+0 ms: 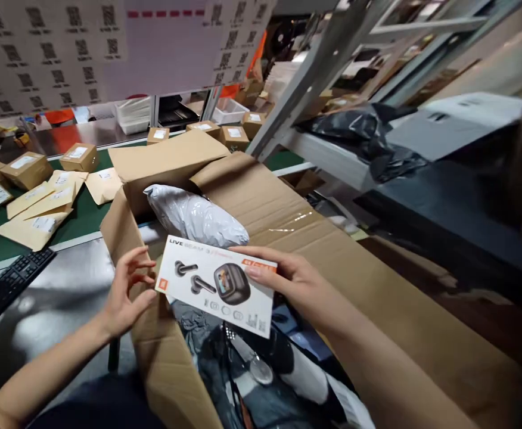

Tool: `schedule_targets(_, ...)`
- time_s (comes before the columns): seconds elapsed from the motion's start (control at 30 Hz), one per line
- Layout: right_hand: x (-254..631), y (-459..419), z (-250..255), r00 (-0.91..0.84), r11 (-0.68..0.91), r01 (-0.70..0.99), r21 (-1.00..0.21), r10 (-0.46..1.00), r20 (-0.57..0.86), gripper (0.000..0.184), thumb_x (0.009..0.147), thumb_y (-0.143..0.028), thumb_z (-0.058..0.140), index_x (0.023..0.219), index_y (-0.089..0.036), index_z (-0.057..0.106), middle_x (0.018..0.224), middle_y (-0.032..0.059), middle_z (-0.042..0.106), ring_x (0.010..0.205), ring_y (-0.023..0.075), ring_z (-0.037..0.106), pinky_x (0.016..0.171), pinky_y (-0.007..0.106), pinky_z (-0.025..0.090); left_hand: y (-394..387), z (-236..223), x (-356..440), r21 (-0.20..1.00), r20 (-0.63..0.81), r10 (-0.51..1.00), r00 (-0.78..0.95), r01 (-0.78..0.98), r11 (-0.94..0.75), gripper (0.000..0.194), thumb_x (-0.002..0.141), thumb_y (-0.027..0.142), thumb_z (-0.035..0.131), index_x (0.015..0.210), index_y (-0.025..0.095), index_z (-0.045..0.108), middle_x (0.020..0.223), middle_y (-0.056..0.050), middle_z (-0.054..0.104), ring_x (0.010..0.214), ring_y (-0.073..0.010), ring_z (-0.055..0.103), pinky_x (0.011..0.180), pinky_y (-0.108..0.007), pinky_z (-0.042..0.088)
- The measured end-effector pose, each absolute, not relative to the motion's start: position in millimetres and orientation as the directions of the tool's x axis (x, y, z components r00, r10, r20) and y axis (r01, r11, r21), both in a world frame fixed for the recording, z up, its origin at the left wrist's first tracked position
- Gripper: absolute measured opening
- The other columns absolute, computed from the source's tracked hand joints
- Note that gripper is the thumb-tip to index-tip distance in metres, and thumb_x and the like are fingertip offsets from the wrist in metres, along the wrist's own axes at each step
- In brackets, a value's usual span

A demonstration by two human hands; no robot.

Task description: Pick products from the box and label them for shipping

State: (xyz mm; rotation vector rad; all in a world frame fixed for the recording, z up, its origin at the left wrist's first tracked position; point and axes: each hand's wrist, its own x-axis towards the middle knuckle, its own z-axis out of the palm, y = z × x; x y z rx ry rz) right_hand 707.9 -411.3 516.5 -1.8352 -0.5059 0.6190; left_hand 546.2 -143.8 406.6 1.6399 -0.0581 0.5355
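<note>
A white earbud box (pixel 207 292) printed "LIVE BEAM 3" is tilted above an open cardboard carton (pixel 171 363). My right hand (pixel 288 274) grips its right end, thumb on the printed face and fingers behind. Beside the box's left end, my left hand (pixel 129 292) has its fingers apart and curved; its thumb tip is close to the edge, and I cannot tell whether it touches. Inside the carton lie a white plastic-wrapped parcel (pixel 193 214), a watch with a metal band (pixel 260 369) and dark bagged goods (pixel 211 351).
A green conveyor belt (pixel 102 211) carries small cardboard boxes (pixel 27 170) and tan padded envelopes (pixel 42 208). A black keyboard (pixel 13 286) lies on the metal table (pixel 77 298) at left. A metal frame post (pixel 305 77) rises behind the carton. Dark bags and a pale box (pixel 457 125) stand at right.
</note>
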Motion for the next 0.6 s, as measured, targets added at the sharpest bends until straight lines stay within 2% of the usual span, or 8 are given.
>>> schedule_targets(0.03,703.8,-400.8,520.1,0.756,-0.323,0.084,-0.943,0.637,-0.151,0.064,0.076,-0.073,0.076,0.118,-0.025,0.078,0.116,0.0091,0.079,0.103,0.0315,0.075,0.086,0.042,0.065,-137.7,417.0,547.5,0.966,0.257,0.284,0.924,-0.256,-0.041,0.064,0.092,0.041,0.07,0.149,0.03,0.044,0.147,-0.015,0.055,0.105,-0.0221,0.068,0.075,-0.031,0.06)
schedule_targets(0.1,693.0,-380.8,525.1,0.712,-0.307,0.167,-0.937,0.695,-0.1,0.063,0.076,-0.072,0.076,0.117,-0.024,0.078,0.117,0.0095,0.079,0.105,0.0315,0.074,0.09,0.043,0.064,-125.2,435.0,545.2,0.986,0.07,0.213,0.975,-0.1,0.13,0.06,0.087,0.046,0.076,0.137,0.023,0.053,0.127,-0.013,0.067,0.083,-0.0164,0.068,0.062,-0.024,0.055)
schedule_targets(0.2,674.4,-358.8,527.1,0.678,-0.263,0.228,-0.937,0.734,-0.041,0.065,0.077,-0.069,0.077,0.123,-0.023,0.075,0.118,0.0102,0.078,0.105,0.0297,0.074,0.091,0.042,0.064,-110.5,448.1,528.6,0.971,-0.007,0.171,0.985,-0.034,0.238,0.052,0.081,0.049,0.082,0.117,0.017,0.062,0.095,-0.006,0.072,0.067,-0.0127,0.063,0.052,-0.02,0.047)
schedule_targets(0.27,663.5,-351.2,526.5,0.68,-0.25,0.214,-0.944,0.732,-0.039,0.068,0.081,-0.067,0.075,0.132,-0.023,0.069,0.115,0.0101,0.078,0.101,0.0271,0.075,0.085,0.039,0.066,-104.4,447.0,511.6,0.964,0.018,0.235,0.972,-0.079,0.253,0.051,0.079,0.048,0.085,0.114,0.017,0.063,0.091,-0.004,0.072,0.064,-0.0112,0.061,0.049,-0.018,0.044)
schedule_targets(0.37,650.2,-345.6,524.8,0.665,-0.255,0.19,-0.948,0.744,-0.067,0.065,0.086,-0.062,0.072,0.138,-0.023,0.061,0.113,0.0098,0.076,0.102,0.0251,0.075,0.079,0.035,0.066,-96.8,436.6,483.7,0.965,0.06,0.334,0.941,-0.14,0.22,0.046,0.081,0.045,0.084,0.113,0.019,0.063,0.093,-0.004,0.072,0.069,-0.012,0.064,0.053,-0.019,0.048)
schedule_targets(0.47,635.4,-337.9,517.9,0.59,-0.246,0.349,-0.904,0.808,0.008,0.057,0.086,-0.047,0.075,0.136,-0.024,0.059,0.119,0.0096,0.074,0.107,0.0246,0.074,0.087,0.037,0.066,-85.4,423.1,457.1,0.955,0.24,0.41,0.88,-0.289,0.063,0.043,0.081,0.042,0.085,0.113,0.022,0.065,0.099,-0.004,0.073,0.083,-0.0163,0.07,0.071,-0.027,0.059)
schedule_targets(0.53,622.5,-328.9,507.1,0.484,-0.16,0.621,-0.767,0.848,0.214,0.042,0.09,-0.034,0.071,0.13,-0.024,0.064,0.126,0.01,0.073,0.117,0.0253,0.071,0.099,0.042,0.064,-75.0,416.2,440.3,0.895,0.434,0.44,0.786,-0.43,-0.116,0.039,0.077,0.043,0.088,0.103,0.022,0.069,0.106,-0.007,0.074,0.104,-0.0227,0.071,0.095,-0.04,0.06)
schedule_targets(0.6,608.2,-316.9,493.1,0.275,-0.012,0.864,-0.504,0.849,0.452,0.033,0.093,-0.021,0.064,0.125,-0.026,0.069,0.132,0.0096,0.071,0.13,0.0267,0.065,0.111,0.047,0.058,-62.8,413.1,424.1,0.867,0.487,0.526,0.698,-0.457,-0.197,0.042,0.071,0.049,0.091,0.097,0.023,0.071,0.121,-0.009,0.072,0.125,-0.0286,0.064,0.111,-0.048,0.053)
